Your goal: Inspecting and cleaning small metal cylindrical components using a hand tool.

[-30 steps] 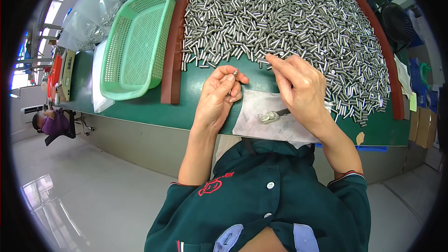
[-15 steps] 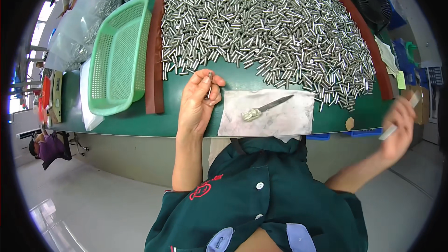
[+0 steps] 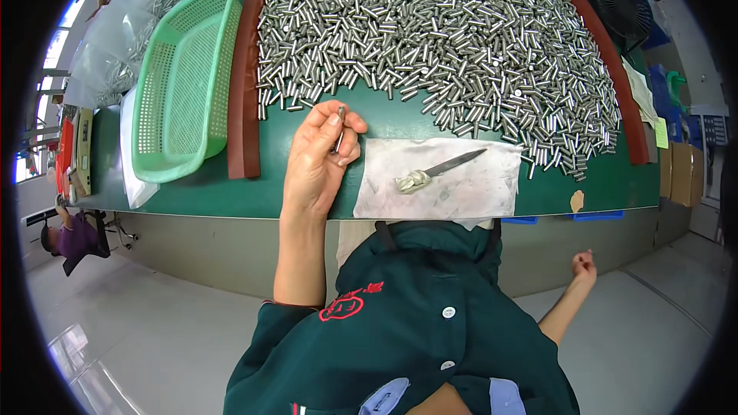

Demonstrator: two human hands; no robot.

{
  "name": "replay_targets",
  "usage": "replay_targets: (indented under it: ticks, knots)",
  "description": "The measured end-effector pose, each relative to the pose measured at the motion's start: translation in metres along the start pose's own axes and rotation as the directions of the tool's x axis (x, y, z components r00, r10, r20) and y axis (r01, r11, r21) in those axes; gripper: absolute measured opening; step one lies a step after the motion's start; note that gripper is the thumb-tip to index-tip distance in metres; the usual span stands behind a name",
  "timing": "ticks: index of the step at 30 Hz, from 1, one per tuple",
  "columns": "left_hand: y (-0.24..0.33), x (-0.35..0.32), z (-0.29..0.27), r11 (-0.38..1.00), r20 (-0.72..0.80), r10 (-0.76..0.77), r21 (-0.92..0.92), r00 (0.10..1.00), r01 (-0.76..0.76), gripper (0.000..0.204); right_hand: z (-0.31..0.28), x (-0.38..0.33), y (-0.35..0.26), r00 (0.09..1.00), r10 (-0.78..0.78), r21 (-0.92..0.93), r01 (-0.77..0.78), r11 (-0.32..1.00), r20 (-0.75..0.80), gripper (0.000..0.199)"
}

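The right hand (image 3: 584, 265) hangs low beside the person's body, well below the table edge, small and curled; whether it holds anything cannot be told at this size. The far end of the heap of small shiny metal cylinders (image 3: 438, 38) is cut off by the picture's top rim, and the pieces are too many and too tangled to count.

The left hand (image 3: 319, 157) rests on the green table top (image 3: 254, 196), just near of the heap's near edge. Its thumb and fingers are closed around one short grey metal pin (image 3: 340, 115), held upright so its tip stands above the fingertips; the rest of the pin is hidden inside the grip.

Just right of that hand lies one white, smudged rectangular cloth (image 3: 461, 184), and on it one slim dark metal tool with a pale wrapped handle (image 3: 430, 173), lying slantwise. To the left stands one light green plastic mesh basket (image 3: 181, 92), and between it and the heap runs one reddish-brown raised strip (image 3: 244, 84). Clear plastic bags (image 3: 115, 54), contents hard to make out, lie far left.
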State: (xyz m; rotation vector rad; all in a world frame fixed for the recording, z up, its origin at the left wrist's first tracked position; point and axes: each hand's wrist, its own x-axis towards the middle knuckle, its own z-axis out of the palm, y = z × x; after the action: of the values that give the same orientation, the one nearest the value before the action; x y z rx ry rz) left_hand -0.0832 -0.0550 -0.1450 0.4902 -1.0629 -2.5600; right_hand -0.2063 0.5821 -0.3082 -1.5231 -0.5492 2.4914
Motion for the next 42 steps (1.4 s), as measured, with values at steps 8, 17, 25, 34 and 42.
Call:
replay_targets:
  ticks: [8,17,25,34,42]
  knots:
    - [0.001,-0.002,0.002,1.000,0.003,0.000,-0.017,1.000,0.000,0.010,0.022,-0.018,0.047,0.995,0.088,-0.261,-0.100,0.960,-0.056,0.025]
    - [-0.003,-0.001,-0.018,1.000,-0.007,0.021,0.001,1.000,-0.021,0.027,0.058,-0.077,0.076,0.936,-0.146,-0.522,0.303,0.797,0.321,0.019]
    - [0.004,0.001,-0.022,0.996,0.109,-0.028,-0.077,0.994,0.037,0.033,0.094,-0.133,0.072,0.745,-0.387,-0.659,0.664,0.352,0.544,0.029]
    - [0.008,0.008,-0.018,0.989,0.203,-0.080,-0.110,0.976,0.104,0.021,0.110,-0.112,0.081,0.766,-0.291,-0.677,0.642,0.359,0.573,0.022]
    - [0.002,0.009,-0.016,0.995,0.097,-0.026,-0.096,0.995,0.035,0.027,0.142,-0.044,0.094,0.715,-0.408,-0.763,0.643,0.068,0.567,0.011]
